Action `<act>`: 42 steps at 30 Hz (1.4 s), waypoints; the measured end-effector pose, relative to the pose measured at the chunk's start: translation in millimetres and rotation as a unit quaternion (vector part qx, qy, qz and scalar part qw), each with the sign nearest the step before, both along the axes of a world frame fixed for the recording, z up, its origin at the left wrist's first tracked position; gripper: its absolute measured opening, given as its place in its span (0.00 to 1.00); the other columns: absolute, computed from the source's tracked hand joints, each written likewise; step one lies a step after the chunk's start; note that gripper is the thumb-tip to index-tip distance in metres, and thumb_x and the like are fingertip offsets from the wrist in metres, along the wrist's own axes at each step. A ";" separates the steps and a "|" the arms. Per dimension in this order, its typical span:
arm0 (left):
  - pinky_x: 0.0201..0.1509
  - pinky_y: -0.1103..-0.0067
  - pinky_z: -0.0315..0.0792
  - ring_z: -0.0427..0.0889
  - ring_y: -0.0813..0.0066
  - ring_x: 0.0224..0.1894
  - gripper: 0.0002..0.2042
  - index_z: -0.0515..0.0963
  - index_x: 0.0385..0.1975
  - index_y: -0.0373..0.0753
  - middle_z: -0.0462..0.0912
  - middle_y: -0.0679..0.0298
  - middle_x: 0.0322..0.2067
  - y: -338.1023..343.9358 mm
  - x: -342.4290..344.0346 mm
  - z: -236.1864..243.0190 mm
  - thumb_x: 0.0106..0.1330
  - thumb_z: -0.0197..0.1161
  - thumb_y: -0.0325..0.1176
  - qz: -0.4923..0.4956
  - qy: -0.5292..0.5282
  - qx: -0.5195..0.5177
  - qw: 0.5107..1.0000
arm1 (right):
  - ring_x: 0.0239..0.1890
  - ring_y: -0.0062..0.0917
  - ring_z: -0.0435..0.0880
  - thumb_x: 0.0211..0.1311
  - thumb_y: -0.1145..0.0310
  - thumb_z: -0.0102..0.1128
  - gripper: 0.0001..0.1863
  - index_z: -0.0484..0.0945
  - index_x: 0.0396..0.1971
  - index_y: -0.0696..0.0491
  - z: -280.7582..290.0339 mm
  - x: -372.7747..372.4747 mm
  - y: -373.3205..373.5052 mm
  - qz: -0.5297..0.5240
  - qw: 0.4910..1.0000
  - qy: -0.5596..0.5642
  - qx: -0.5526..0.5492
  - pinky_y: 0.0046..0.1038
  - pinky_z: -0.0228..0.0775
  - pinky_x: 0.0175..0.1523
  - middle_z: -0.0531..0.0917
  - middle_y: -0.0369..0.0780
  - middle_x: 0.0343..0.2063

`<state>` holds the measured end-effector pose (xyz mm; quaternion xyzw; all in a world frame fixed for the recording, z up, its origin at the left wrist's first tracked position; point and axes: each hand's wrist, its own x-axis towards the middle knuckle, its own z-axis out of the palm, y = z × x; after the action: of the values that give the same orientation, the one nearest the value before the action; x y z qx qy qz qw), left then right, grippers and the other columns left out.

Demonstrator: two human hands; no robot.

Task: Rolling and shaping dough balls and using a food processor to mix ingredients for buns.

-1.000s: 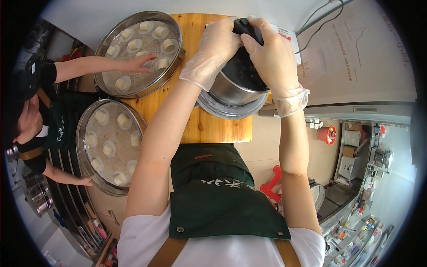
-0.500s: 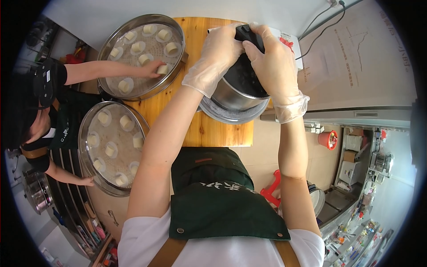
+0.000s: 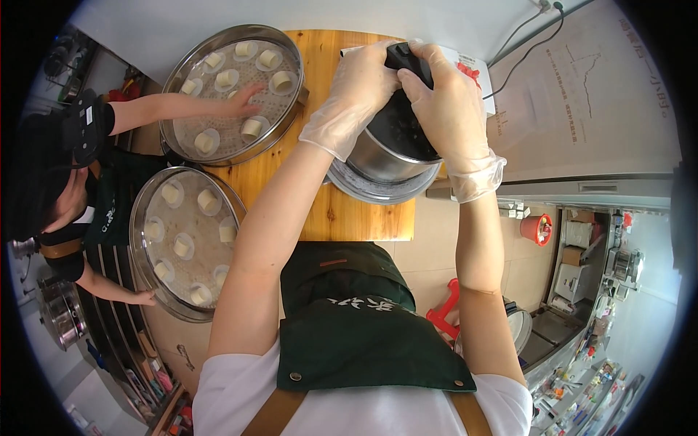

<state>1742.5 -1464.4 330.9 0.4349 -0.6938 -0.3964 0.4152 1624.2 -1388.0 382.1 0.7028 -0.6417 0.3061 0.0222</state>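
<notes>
Both my hands wear clear plastic gloves. My left hand (image 3: 367,76) and my right hand (image 3: 447,94) are closed around a black handle (image 3: 409,61) at the far side of a metal pot (image 3: 385,156). Dark contents or a dark lining show inside the pot, partly hidden by my hands; I cannot tell which. Below its near side lies a wide grey metal rim (image 3: 382,190), on the wooden table (image 3: 320,218).
To the left, a round steamer tray (image 3: 174,69) holds several pale dough pieces (image 3: 269,58) on paper rounds. A co-worker's hand (image 3: 240,105) reaches over it. A second tray (image 3: 138,247) stands nearer, touched by their other hand (image 3: 145,297). A black cable (image 3: 542,43) hangs at far right.
The co-worker's hand has let go of a dough piece and moved slightly left and away from me; that piece sits nearer and further left. My hands stay on the handle, nearly still.
</notes>
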 end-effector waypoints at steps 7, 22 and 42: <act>0.48 0.66 0.79 0.87 0.51 0.43 0.15 0.84 0.48 0.42 0.87 0.49 0.39 -1.9 1.9 0.0 0.61 0.64 0.31 0.001 -0.001 0.006 1.000 | 0.37 0.46 0.86 0.64 0.61 0.64 0.18 0.78 0.51 0.51 5.4 3.1 1.1 -0.004 1.000 -0.001 0.009 0.44 0.77 0.42 0.86 0.48 0.34; 0.49 0.66 0.79 0.87 0.51 0.44 0.15 0.84 0.48 0.44 0.88 0.50 0.39 1.6 3.4 6.1 0.61 0.64 0.32 0.006 -0.022 0.009 1.000 | 0.37 0.46 0.86 0.64 0.62 0.64 0.19 0.78 0.52 0.51 3.9 3.6 2.0 0.000 1.000 0.009 -0.002 0.43 0.77 0.42 0.86 0.48 0.35; 0.49 0.65 0.79 0.87 0.50 0.44 0.15 0.84 0.49 0.43 0.87 0.49 0.40 4.0 6.1 10.2 0.61 0.64 0.31 0.005 -0.008 0.021 1.000 | 0.37 0.46 0.86 0.64 0.62 0.64 0.18 0.78 0.52 0.52 7.3 5.8 3.3 0.004 1.000 0.010 -0.005 0.43 0.77 0.42 0.86 0.48 0.35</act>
<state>1748.6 -1460.4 341.1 0.4499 -0.6868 -0.4051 0.4022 1630.0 -1384.7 389.4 0.7080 -0.6374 0.3025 0.0311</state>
